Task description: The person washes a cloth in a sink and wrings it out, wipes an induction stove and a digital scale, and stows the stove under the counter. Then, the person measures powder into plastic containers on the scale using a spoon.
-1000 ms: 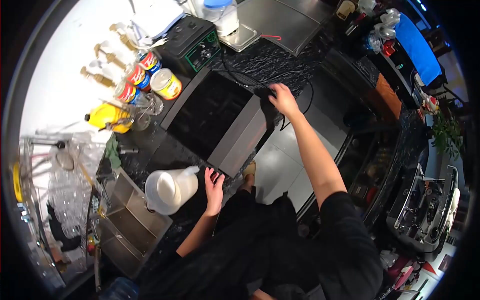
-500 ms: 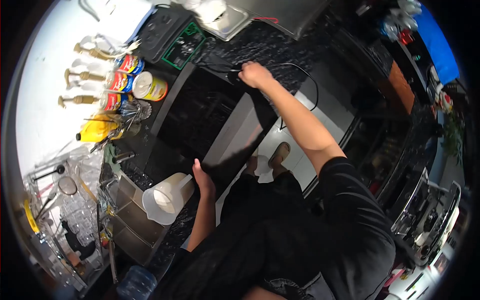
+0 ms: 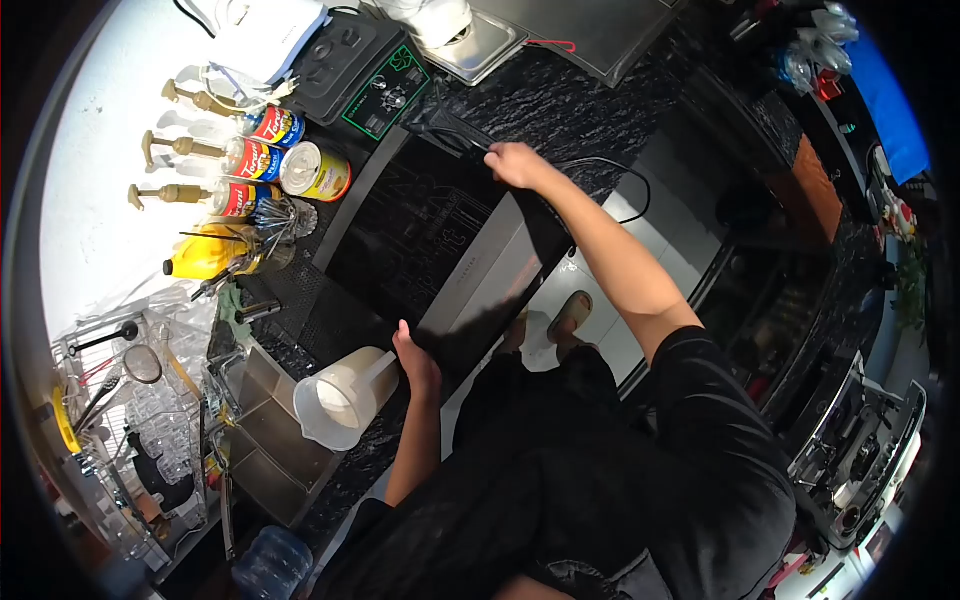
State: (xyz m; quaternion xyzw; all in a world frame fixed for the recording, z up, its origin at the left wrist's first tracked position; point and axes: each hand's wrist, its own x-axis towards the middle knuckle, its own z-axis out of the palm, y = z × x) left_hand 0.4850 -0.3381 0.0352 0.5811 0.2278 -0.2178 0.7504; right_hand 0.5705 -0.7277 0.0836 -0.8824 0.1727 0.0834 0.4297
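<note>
My left hand is closed round the handle of a translucent plastic measuring jug, which stands at the sink's edge with something whitish inside. The thumb sticks up and the other fingers are mostly hidden. My right hand is closed at the far right corner of a wide black appliance, near a dark cord. What its fingers grip is dark and I cannot make it out. The appliance has a glossy top with faint outlined lettering and a grey front strip.
Beyond the appliance stand a black blender base, syrup bottles with pumps, a can and a yellow bottle. A metal sink and a crowded dish rack lie left. A metal tray is at the back.
The view has shifted slightly, so everything sits a little further right and lower. My right hand has drawn slightly along the appliance's corner, and the dark object under it shows less. The left hand stays at the jug.
</note>
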